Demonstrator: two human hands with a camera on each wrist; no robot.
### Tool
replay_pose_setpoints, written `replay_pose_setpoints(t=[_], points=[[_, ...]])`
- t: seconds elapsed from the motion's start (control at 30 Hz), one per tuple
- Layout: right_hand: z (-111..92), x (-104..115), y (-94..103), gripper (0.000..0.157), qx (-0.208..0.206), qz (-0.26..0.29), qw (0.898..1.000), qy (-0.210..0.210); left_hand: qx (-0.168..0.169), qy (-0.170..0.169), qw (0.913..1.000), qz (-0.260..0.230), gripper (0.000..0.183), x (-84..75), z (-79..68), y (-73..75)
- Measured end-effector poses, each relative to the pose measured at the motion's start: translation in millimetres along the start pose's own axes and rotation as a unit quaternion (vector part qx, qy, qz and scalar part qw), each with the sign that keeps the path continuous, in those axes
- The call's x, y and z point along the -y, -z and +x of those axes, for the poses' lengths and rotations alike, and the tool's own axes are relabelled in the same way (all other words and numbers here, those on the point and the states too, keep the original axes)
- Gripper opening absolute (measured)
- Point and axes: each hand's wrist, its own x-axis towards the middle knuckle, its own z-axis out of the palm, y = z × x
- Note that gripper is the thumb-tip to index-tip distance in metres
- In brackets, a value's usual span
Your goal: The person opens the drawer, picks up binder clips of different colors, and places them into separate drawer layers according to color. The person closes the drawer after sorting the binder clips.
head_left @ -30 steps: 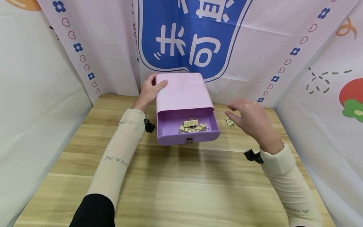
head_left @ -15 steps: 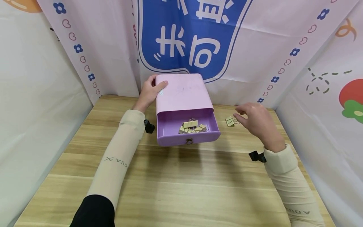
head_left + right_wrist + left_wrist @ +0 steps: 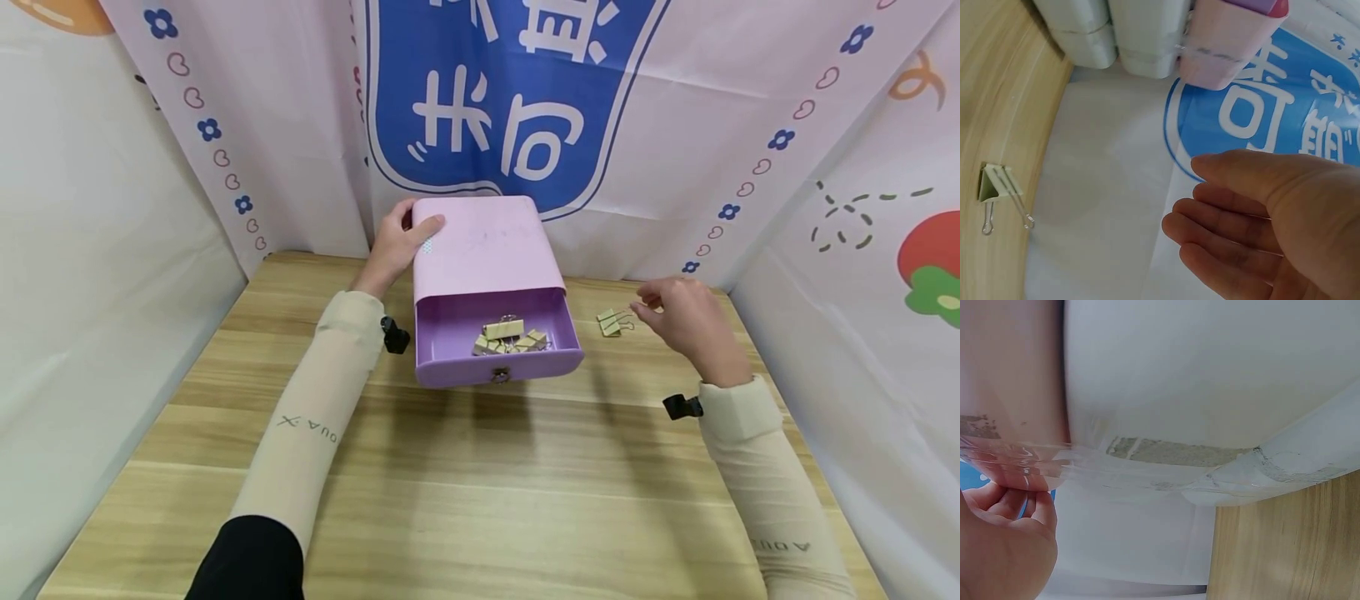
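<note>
A pink drawer box (image 3: 483,246) stands at the back of the table with its purple drawer (image 3: 450,371) pulled out towards me. Several pale yellow binder clips (image 3: 504,330) lie in the drawer. My left hand (image 3: 392,248) grips the box's left rear corner, thumb on top and fingers bent behind it; the left wrist view shows those fingers (image 3: 1013,506) at its pink edge. To the right of the box, another binder clip (image 3: 611,323) lies on the table, its wire handles pointing right. My right hand (image 3: 688,325) hovers beside this clip, fingers loosely bent and nothing held.
White drawer boxes (image 3: 1147,40) are stacked under the pink one, with clear tape around them. A printed white cloth (image 3: 300,125) hangs close behind, and white side walls (image 3: 847,350) border the wooden table (image 3: 480,517).
My right hand has moved away to the right and slightly down, uncovering more of the loose binder clip. The left hand and the drawer box have stayed in place.
</note>
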Motion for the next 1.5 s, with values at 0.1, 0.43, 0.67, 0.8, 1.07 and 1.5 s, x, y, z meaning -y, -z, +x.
replay_pose_setpoints(t=[0.1, 0.43, 0.67, 0.8, 1.07, 1.5], points=[[2.9, -6.7, -4.2, 0.023, 0.006, 0.003, 1.0, -0.007, -0.001, 0.0, 1.0, 0.001, 0.079, -0.7, -0.2, 0.0], [13.7, -29.4, -26.1, 0.025, 0.02, 0.02, 0.999, -0.041, -0.004, -0.007, 1.0, 0.001, 0.078, -0.7, -0.1, 0.3], [22.4, -46.3, -44.5, 0.025, 0.028, 0.025, 0.997, -0.072, -0.005, -0.011, 0.9999, 0.001, 0.078, -1.8, -1.9, 1.0], [28.9, -55.6, -55.1, 0.025, 0.037, 0.014, 0.996, -0.081, -0.005, -0.011, 0.9999, -0.003, 0.078, -1.6, -1.5, 1.1], [36.8, -67.9, -69.5, 0.031, 0.048, 0.031, 0.992, -0.114, -0.006, -0.011, 0.9999, -0.002, 0.078, -0.7, -1.1, 0.5], [42.4, -81.4, -88.8, 0.037, 0.099, 0.059, 0.976, -0.187, -0.009, -0.018, 0.9998, -0.008, 0.074, 2.8, 1.2, 0.1]])
